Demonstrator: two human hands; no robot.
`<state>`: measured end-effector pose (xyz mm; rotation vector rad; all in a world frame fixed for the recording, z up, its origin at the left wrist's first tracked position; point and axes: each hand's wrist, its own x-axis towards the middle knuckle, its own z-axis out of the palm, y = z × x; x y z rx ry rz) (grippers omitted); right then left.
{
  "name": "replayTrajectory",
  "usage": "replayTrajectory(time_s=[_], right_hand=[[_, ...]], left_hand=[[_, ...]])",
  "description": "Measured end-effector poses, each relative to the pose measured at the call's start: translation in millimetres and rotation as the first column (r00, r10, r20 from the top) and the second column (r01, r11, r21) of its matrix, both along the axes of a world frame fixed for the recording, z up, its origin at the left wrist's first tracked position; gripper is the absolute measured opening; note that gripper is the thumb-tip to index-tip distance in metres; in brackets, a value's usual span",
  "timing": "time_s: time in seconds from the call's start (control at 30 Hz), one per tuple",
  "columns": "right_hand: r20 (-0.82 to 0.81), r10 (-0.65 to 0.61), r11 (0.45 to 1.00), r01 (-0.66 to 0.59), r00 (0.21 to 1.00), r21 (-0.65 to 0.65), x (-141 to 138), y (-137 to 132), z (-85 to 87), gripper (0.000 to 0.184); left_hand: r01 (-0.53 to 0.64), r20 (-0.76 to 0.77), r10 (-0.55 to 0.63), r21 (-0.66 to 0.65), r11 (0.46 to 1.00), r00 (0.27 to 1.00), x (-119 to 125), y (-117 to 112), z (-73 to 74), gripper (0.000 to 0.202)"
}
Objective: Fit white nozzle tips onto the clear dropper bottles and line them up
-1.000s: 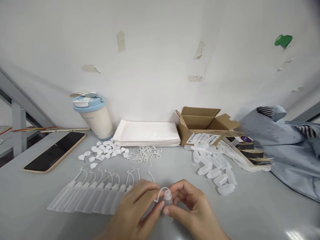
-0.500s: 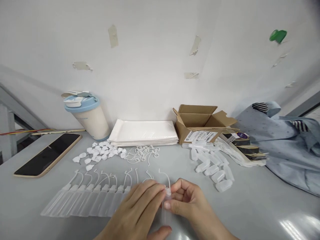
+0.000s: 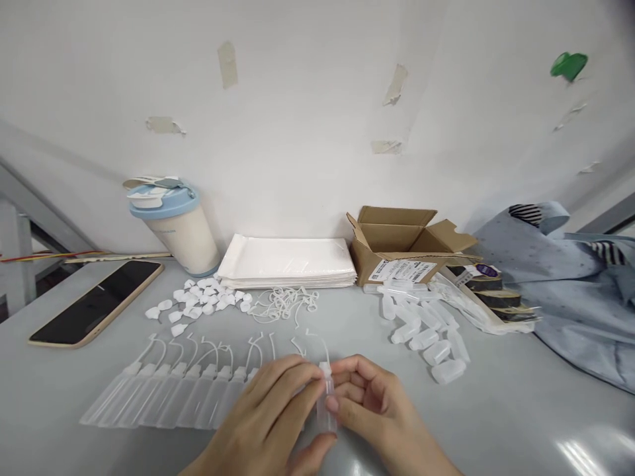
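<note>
Both hands meet at the near edge of the grey table (image 3: pixel 496 410) around a small clear plastic bottle (image 3: pixel 325 403) with a thin white strap at its neck. My left hand (image 3: pixel 270 423) wraps the bottle from the left, thumb under it. From the right, my right hand (image 3: pixel 377 410) pinches the bottle's neck with its fingertips. Just left of them lies a row of several similar strapped bottles (image 3: pixel 173 393), side by side.
Behind lie a heap of small white caps (image 3: pixel 201 301), loose white straps (image 3: pixel 285 303), and bare bottles (image 3: pixel 426 327). Against the wall stand a blue-lidded cup (image 3: pixel 173 225), white bags (image 3: pixel 288 261) and an open carton (image 3: pixel 401 248). A phone (image 3: pixel 96 301) lies left, blue cloth (image 3: pixel 570 277) right.
The bottle has gone from upright between my fingertips to lower on the table beside the row, with its strap now standing up behind it. Both hands keep hold.
</note>
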<state>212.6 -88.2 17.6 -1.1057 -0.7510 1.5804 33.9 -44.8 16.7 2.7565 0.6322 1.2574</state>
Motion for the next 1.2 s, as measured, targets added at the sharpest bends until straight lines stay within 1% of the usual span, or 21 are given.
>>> replayTrajectory(time_s=[0.03, 0.1, 0.2, 0.3, 0.37, 0.53, 0.6, 0.77, 0.9, 1.0, 1.2], right_hand=[[0.011, -0.002, 1.000, 0.002, 1.000, -0.005, -0.2, 0.0, -1.0, 0.039], [0.028, -0.015, 1.000, 0.016, 1.000, -0.004, -0.6, -0.1, -4.0, 0.040], [0.048, -0.035, 0.999, 0.034, 0.998, 0.033, -1.2, -1.8, -5.2, 0.039], [0.077, -0.042, 0.997, 0.036, 0.996, 0.073, -2.1, -4.5, -0.3, 0.033], [0.085, -0.053, 0.996, 0.047, 0.995, 0.080, -2.8, -5.8, 3.3, 0.031], [0.060, -0.089, 0.993, 0.084, 0.994, 0.078, -4.6, -6.7, 6.2, 0.037], [0.061, -0.079, 0.993, 0.073, 0.995, 0.087, -5.0, -6.8, 7.2, 0.037], [0.074, -0.056, 0.996, 0.051, 0.996, 0.078, -4.3, -6.9, 11.2, 0.031], [0.086, -0.048, 0.997, 0.043, 0.995, 0.066, -2.7, -6.6, 9.5, 0.029], [0.077, -0.049, 0.997, 0.045, 0.996, 0.063, -2.4, -6.4, 7.4, 0.030], [0.062, -0.073, 0.994, 0.068, 0.995, 0.082, -4.9, -6.6, 9.8, 0.031]], left_hand=[[0.008, -0.035, -0.009, -0.022, 1.000, 0.999, -0.6, -0.4, 3.2, 0.022], [0.010, -0.027, -0.011, -0.028, 1.000, 1.000, -0.5, -0.5, 6.3, 0.023], [-0.014, 0.009, 0.014, 0.000, 1.000, 1.000, 0.9, 0.3, 3.9, 0.026], [-0.027, -0.026, 0.027, -0.018, 0.999, 0.999, 0.7, 1.1, 1.3, 0.029], [-0.017, -0.017, 0.017, -0.026, 1.000, 1.000, 0.3, 1.2, 1.9, 0.027], [0.021, 0.027, -0.020, -0.064, 0.998, 0.999, 2.3, 1.4, 5.7, 0.024], [0.037, 0.024, -0.035, -0.068, 0.997, 0.999, 2.9, 1.4, 5.3, 0.025], [0.040, 0.008, -0.039, -0.066, 0.997, 0.999, 1.8, 0.2, 4.2, 0.025], [0.069, 0.027, -0.066, -0.109, 0.992, 0.997, 0.5, -0.1, 5.1, 0.025], [0.091, 0.034, -0.088, -0.110, 0.990, 0.996, -0.4, 1.1, 3.7, 0.027], [0.063, -0.022, -0.066, -0.111, 0.992, 0.998, 1.0, -0.4, 4.6, 0.025]])
